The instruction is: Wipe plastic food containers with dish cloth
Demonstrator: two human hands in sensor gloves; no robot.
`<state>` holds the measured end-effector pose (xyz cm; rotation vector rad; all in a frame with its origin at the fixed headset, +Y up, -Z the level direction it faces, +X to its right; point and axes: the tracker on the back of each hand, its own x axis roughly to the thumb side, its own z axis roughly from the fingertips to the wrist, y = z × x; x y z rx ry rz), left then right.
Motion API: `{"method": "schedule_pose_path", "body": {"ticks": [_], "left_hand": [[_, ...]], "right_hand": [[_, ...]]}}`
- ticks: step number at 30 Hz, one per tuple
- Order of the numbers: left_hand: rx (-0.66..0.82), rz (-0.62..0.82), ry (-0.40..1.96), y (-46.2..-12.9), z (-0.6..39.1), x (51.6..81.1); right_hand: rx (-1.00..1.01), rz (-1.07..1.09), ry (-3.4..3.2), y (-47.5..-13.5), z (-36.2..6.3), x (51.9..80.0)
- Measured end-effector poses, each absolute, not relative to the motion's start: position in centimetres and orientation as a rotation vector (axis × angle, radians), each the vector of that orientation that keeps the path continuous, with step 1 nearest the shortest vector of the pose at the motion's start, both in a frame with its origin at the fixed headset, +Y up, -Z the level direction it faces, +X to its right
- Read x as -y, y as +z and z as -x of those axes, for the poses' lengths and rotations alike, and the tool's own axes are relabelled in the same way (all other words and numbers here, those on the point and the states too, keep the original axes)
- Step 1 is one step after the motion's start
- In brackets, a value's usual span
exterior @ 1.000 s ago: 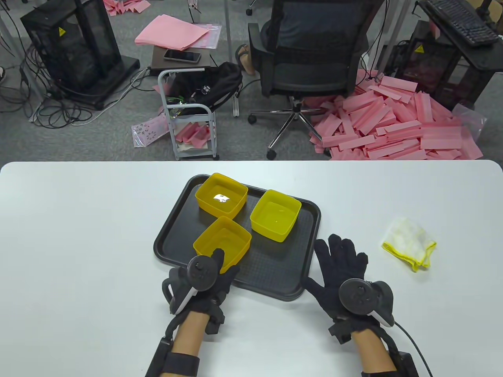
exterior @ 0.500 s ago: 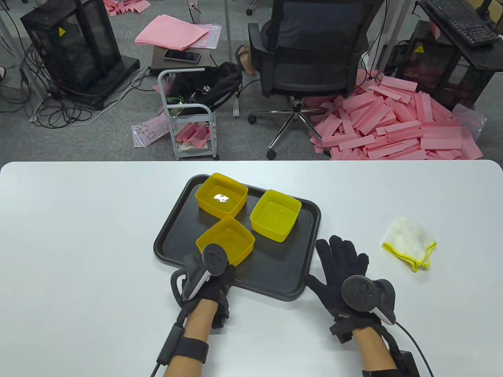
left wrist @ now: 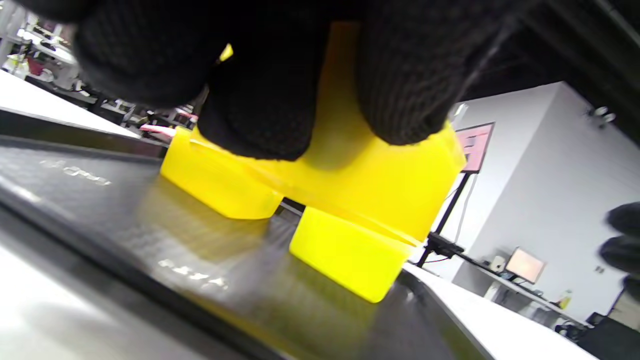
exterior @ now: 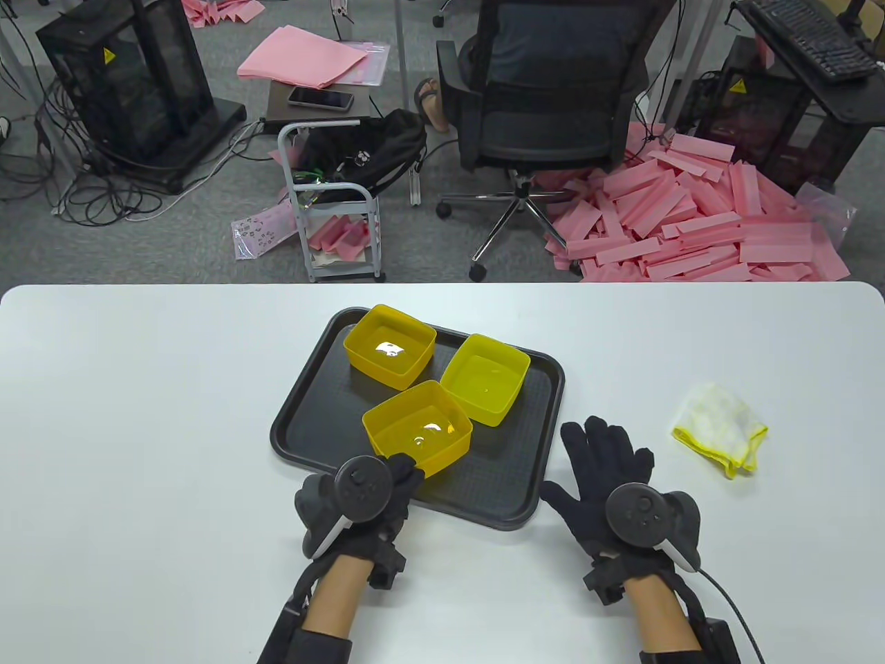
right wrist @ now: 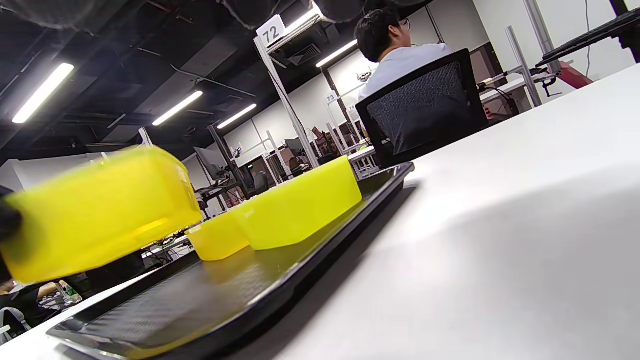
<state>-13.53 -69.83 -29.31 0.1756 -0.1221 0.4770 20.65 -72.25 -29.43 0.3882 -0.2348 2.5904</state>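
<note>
The left hand (exterior: 359,494) reaches in from the tabletop's near edge, over the tray's (exterior: 304,422) near rim, its fingers (left wrist: 260,100) grasping the near wall of the closest yellow container (exterior: 418,429). In the right wrist view that container (right wrist: 100,210) is tilted and lifted clear of the tray (right wrist: 200,300). The other two containers stand on the tray's far half: one (exterior: 390,344) near its far left corner, one (exterior: 485,377) toward its right edge.

The right hand (exterior: 612,484) lies palm down on the tabletop (exterior: 138,415), just beside the tray's near right corner, fingers (exterior: 608,443) released and spread, holding nothing. The cloth (exterior: 719,425), white with a yellow hem, lies crumpled on the tabletop to the right of that hand, apart from it, toward the right edge.
</note>
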Motion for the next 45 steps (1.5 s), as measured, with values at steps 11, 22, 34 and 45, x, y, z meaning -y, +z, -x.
{"method": "schedule_pose_path", "body": {"ticks": [11,22,34,45], "left_hand": [[0.277,-0.249,0.567,-27.3,14.0,69.7],[0.323,-0.216,0.626,-27.2,14.9,70.0],[0.343,-0.213,0.615,-27.1,14.6,69.9],[0.363,-0.195,0.592,-27.1,14.1,70.1]], "right_hand": [[0.146,-0.346,2.625,-29.7,-21.1,73.5],[0.067,-0.152,2.806,-32.6,-24.2,73.1],[-0.145,0.586,2.952,-39.5,-38.1,72.3],[-0.208,0.671,3.097,-40.0,-37.6,75.2]]}}
